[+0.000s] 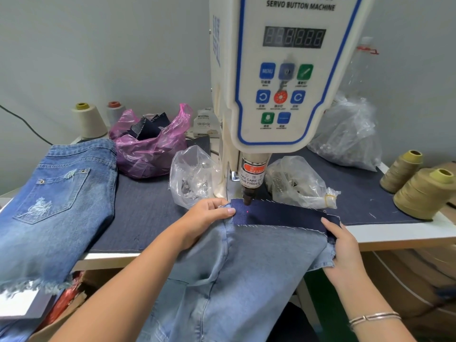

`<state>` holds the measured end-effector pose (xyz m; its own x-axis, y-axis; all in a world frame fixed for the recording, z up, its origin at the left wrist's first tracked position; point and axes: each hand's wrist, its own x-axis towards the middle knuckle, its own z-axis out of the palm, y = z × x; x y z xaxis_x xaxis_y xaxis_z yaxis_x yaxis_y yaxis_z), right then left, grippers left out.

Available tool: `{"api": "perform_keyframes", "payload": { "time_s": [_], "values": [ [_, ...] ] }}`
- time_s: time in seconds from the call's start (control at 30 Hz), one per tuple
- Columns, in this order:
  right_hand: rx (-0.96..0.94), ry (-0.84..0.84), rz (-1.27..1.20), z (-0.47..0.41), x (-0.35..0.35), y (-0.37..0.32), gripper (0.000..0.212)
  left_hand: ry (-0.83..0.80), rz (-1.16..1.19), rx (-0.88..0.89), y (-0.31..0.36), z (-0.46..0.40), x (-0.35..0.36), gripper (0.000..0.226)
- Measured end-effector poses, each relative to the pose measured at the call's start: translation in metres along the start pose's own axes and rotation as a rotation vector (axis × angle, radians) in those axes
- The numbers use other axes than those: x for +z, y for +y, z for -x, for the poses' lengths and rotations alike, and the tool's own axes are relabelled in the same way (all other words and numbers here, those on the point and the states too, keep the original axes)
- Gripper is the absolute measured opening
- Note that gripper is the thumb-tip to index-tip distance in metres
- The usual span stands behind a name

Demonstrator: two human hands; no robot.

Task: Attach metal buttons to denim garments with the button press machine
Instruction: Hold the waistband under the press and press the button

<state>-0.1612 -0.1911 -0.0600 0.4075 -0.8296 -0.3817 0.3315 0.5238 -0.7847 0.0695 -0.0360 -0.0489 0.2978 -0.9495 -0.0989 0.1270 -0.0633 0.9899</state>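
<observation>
At the table's front edge, our left hand (206, 215) pinches the pale blue denim garment (246, 262) by its dark navy waistband strip (278, 214). The strip lies under the white button press machine (271, 95); our right hand (341, 245) grips its right end.

Both forearms extended, left hand (207, 215) and right hand (343, 245) with fingers curled, pinching.

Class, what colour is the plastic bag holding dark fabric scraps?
Pink plastic bag, clearest in the head view.
</observation>
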Motion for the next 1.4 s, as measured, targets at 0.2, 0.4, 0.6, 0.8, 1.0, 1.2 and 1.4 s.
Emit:
{"api": "perform_keyframes", "payload": {
  "time_s": [0.2, 0.4, 0.6, 0.8, 1.0, 1.2, 1.4],
  "values": [
    [0.004, 0.02, 0.018, -0.0005, 0.0023, -0.0003, 0.014, -0.006, 0.007, 0.001, -0.0002, 0.0, -0.0011, 0.023],
    [-0.003, 0.033, 0.021, -0.0004, 0.0023, -0.0001, 0.01, 0.011, 0.009, -0.008, -0.0018, 0.0005, -0.0028, 0.02],
    [-0.026, 0.032, 0.029, 0.001, 0.0043, -0.0005, 0.013, 0.027, 0.012, -0.013, -0.0004, 0.0012, -0.0009, 0.017],
    [0.009, 0.045, 0.047, -0.0003, 0.0038, -0.0008, 0.008, 0.035, 0.02, -0.029, -0.0018, 0.0011, -0.002, 0.025],
    [0.016, 0.043, 0.027, 0.0003, 0.003, -0.0003, 0.01, 0.039, 0.042, -0.024, -0.0029, 0.0005, -0.0017, 0.028],
    [0.026, 0.057, 0.07, 0.0003, 0.0037, 0.0008, 0.008, 0.038, 0.052, -0.033, -0.0005, 0.0021, -0.0001, 0.024],
    [0.008, -0.001, -0.013, 0.0013, 0.0034, -0.0004, 0.017, 0.031, 0.078, -0.043, -0.0024, 0.0018, -0.0008, 0.026]
  ]
}}
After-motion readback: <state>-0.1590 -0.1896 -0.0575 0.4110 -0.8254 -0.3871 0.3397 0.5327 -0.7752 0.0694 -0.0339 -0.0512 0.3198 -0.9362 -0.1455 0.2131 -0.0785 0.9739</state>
